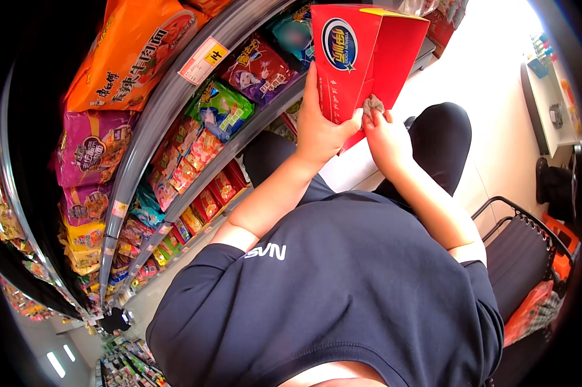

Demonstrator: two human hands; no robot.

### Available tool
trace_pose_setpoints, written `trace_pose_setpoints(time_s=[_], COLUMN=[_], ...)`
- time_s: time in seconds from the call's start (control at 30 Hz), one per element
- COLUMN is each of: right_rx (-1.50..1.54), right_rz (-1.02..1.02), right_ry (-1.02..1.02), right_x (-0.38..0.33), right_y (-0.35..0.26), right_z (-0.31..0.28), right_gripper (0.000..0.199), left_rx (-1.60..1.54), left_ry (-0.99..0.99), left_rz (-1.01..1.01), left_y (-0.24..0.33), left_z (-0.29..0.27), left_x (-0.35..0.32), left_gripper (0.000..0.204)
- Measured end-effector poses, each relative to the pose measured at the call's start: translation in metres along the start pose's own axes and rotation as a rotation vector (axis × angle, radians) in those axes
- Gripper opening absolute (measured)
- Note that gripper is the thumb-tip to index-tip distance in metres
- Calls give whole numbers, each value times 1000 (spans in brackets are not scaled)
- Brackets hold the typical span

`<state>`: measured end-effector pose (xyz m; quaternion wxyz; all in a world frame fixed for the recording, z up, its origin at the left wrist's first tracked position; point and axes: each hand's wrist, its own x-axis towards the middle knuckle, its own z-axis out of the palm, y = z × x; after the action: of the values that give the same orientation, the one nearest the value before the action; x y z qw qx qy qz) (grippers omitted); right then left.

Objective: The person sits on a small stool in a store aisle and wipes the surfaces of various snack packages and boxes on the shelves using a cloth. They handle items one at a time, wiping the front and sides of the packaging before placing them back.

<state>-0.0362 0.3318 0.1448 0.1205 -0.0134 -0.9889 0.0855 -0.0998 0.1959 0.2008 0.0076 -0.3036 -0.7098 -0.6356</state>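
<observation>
A red cardboard box [394,55] with a round blue emblem is held up in front of me, tilted. My left hand [326,122] grips its left side, thumb toward the lower edge and fingers along the side. Against the box's near face, my right hand [384,132] pinches a small crumpled grey-brown cloth [372,104]. Both hands are close together at the box's lower part. The box's far side and whatever is inside it are hidden.
Shelves with clear curved rails [155,122] run along my left, holding noodle packets such as an orange bag [133,55] and a green packet [221,109]. A black folding chair [520,258] stands at the right. Beyond it is a white counter [539,109] over the tiled floor [491,142].
</observation>
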Motion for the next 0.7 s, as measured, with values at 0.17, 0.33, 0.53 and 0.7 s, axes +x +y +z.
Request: trace_pose_setpoints(time_s=[0.17, 0.33, 0.53, 0.7], right_rx=[-57, 8, 282, 726], right_rz=[9, -23, 92, 116], right_ry=[145, 362, 156, 297], right_x=[32, 48, 24, 8], right_y=[27, 34, 16, 13], right_z=[-38, -47, -26, -15], right_gripper=[45, 38, 35, 39], left_rx=[6, 13, -38, -115], left_ry=[-18, 22, 29, 79], left_rz=[-42, -81, -94, -87], left_y=[5, 6, -8, -7], left_z=[-1, 4, -3, -3], left_x=[1, -9, -16, -16], left_gripper=[98, 100, 99, 98])
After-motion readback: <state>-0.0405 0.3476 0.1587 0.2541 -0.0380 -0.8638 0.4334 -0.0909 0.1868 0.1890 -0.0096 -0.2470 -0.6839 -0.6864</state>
